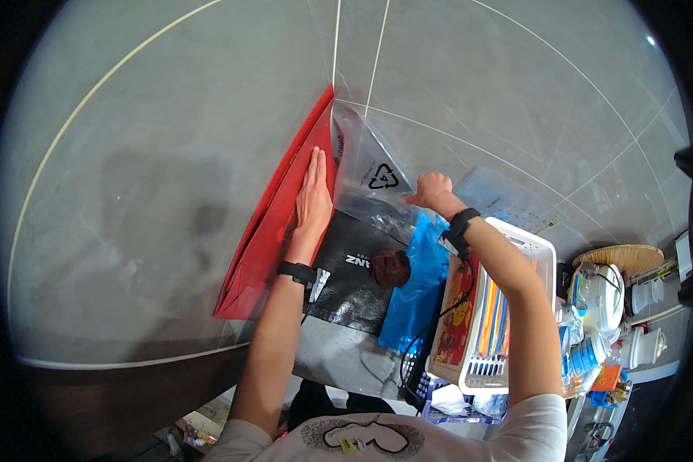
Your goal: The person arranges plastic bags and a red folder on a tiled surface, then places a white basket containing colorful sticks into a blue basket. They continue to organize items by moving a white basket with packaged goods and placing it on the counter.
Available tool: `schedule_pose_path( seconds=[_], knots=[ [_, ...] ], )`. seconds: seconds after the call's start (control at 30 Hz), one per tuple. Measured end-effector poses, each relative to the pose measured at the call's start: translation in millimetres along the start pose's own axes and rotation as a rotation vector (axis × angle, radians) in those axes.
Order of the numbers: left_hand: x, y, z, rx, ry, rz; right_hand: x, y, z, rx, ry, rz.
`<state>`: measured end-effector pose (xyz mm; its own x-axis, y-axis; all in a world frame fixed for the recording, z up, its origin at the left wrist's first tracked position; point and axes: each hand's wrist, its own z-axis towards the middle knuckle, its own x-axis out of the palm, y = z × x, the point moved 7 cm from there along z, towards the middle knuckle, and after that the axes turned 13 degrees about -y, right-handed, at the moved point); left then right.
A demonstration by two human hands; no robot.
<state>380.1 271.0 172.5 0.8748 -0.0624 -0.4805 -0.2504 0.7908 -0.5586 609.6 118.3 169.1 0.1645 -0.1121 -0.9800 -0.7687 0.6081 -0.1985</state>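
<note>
My left hand lies flat on a folded red paper bag, fingers extended and close together. The red bag stands at a slant, its upper end by a clear plastic bag printed with a recycling mark. My right hand is curled at that clear bag's right edge, its thumb against the film. Whether the fingers pinch the film is hidden. Between my forearms lie a black bag with white lettering, a small dark reddish-brown object and a blue plastic bag.
Right of the blue bag, a white plastic basket holds a red packet and colourful striped items. A black cable runs beside it. Tubs, a round woven lid and a white appliance crowd the far right of the grey table.
</note>
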Motion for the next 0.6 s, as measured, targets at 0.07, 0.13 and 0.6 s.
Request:
schedule_pose_path(
  seconds=[0.07,0.13,0.6],
  knots=[
    [0.1,-1.4,0.8,0.014,-0.007,0.004,9.7,-2.4,-2.3,0.001,-0.084,0.004],
    [2.6,0.2,0.6,-0.007,0.022,0.023,4.7,-11.0,2.9,0.013,-0.225,0.019],
    [25.6,15.5,-3.6,0.055,-0.019,0.097,-89.7,-75.9,14.0,0.067,-0.728,0.030]
  ],
)
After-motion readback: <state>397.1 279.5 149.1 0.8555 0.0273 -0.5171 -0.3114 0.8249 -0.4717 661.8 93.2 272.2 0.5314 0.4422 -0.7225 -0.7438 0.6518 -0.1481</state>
